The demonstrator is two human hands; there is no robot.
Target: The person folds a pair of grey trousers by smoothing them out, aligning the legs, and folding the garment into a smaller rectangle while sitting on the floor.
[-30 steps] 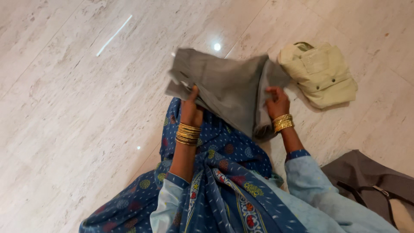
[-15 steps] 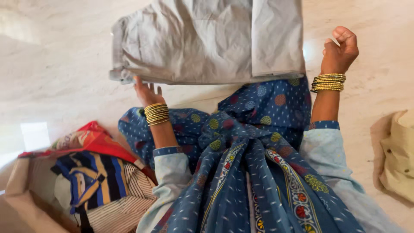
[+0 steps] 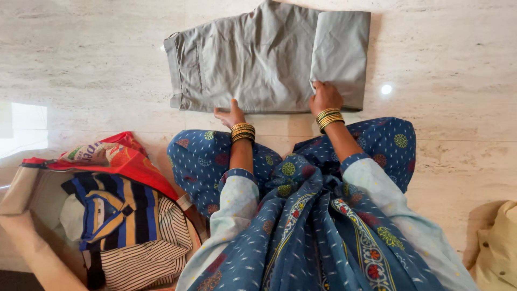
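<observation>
Left hand fingertips (hidden) under grey trousers.

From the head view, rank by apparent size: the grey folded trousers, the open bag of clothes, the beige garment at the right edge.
1. Grey folded trousers, fully in view on the floor.
2. Open bag of clothes, nearer the camera and cropped, so its rank against the trousers is unsure.
3. Beige garment, mostly out of frame.

Grey trousers: matt woven cloth, smooth w/ soft creases, lying on a polished stone floor (glossy enough to throw back light spots). Bangles look like shiny gold-coloured metal; the blue printed garment is thin matt cloth. The bag at left looks like glossy woven plastic, holding striped knit cloth.
</observation>
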